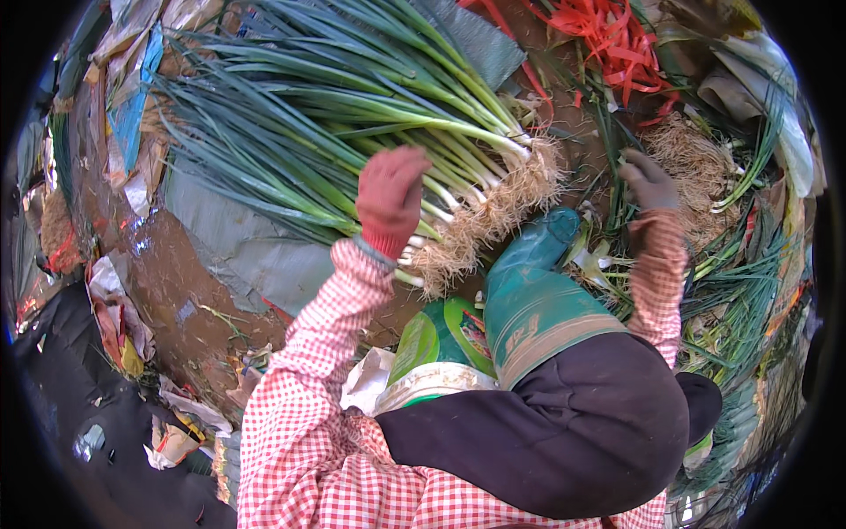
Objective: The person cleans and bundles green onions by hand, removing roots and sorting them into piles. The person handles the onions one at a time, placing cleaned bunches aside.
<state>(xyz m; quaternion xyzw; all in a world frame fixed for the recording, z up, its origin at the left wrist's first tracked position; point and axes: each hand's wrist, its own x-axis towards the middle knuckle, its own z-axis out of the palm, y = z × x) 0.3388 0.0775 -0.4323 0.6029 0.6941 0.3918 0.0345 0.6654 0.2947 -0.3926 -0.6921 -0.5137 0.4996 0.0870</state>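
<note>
A large pile of green onions [317, 86] lies before me, its leaves toward the upper left and its bushy pale roots toward the lower right. Over the white stems, near the root end, is my left hand [393, 192] in a red knitted glove, its fingers partly curled; whether it grips any stems is unclear. My right hand [648, 177], in a dirty darker glove, is held to the right of the pile, between it and a heap of roots [694, 165]. Its fingers are bent, with leaves close by; whether they hold anything cannot be made out.
A tangle of red plastic ribbon [615, 46] lies at the upper right. Loose green onions [740, 297] are scattered along the right side. A grey sheet [231, 231] extends under the pile. My green boots [542, 297] are near the roots, and black plastic [73, 397] is at lower left.
</note>
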